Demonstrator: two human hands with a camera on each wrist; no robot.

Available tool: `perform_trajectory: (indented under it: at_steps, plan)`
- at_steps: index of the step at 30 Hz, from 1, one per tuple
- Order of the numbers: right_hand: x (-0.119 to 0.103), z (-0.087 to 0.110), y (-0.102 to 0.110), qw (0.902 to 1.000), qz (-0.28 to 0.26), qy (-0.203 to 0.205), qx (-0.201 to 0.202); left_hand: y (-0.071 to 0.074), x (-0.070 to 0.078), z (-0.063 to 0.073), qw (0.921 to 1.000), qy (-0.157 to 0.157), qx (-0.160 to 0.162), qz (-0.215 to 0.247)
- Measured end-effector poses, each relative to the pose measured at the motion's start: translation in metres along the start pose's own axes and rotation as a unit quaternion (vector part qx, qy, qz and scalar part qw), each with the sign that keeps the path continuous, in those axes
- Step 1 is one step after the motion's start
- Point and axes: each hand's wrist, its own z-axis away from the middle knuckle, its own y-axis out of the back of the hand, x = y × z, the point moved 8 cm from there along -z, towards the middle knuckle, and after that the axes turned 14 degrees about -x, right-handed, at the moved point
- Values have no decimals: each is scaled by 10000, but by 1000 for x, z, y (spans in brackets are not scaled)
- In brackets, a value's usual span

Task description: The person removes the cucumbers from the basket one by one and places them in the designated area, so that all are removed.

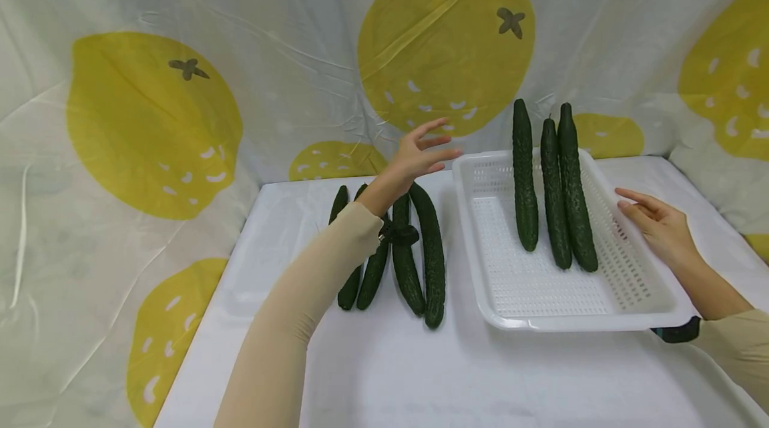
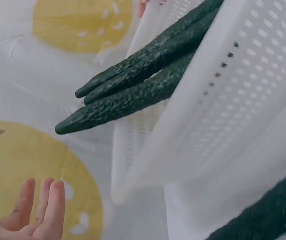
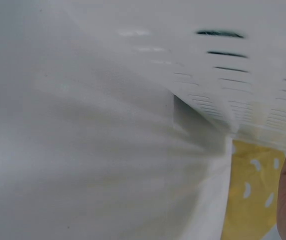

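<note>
A white perforated plastic basket [image 1: 553, 321] stands on the right half of the table. Three dark green cucumbers [image 1: 524, 181] lie in it side by side, their far ends sticking up past the back rim. My left hand [image 1: 423, 151] hovers by the basket's back left corner, fingers spread and holding nothing; the left wrist view shows those fingers [image 2: 55, 210] apart from the basket. At the basket's right side is my right hand [image 1: 657, 221], with loosely extended fingertips right at the rim. Several more cucumbers [image 1: 434, 261] lie left of the basket, partly hidden by my left forearm.
A white cloth [image 1: 372, 374] covers the table. Behind it hangs a pale sheet [image 1: 288, 81] printed with big yellow lemons. A faint rectangular tray-like outline [image 1: 264, 248] shows at the table's left. Black straps [image 1: 399, 234] are worn on both wrists.
</note>
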Motion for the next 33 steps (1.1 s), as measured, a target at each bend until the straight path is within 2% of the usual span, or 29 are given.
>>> perform_trajectory:
  at_steps: [10,20,26,33]
  plan:
    - [2,-1,0,9999,-84,-53,-42,-32,-13,-31,9997,-4,-185,168]
    - [1,0,2,10000,-9,4,-28,-68,-34,-59,9994,155,-109,287]
    - [1,1,3,10000,-18,95,21,-87,-43,-73,9998,153,59,146]
    - [2,-1,1,9997,-18,254,51,-96,-58,-81,9974,344,622,-111]
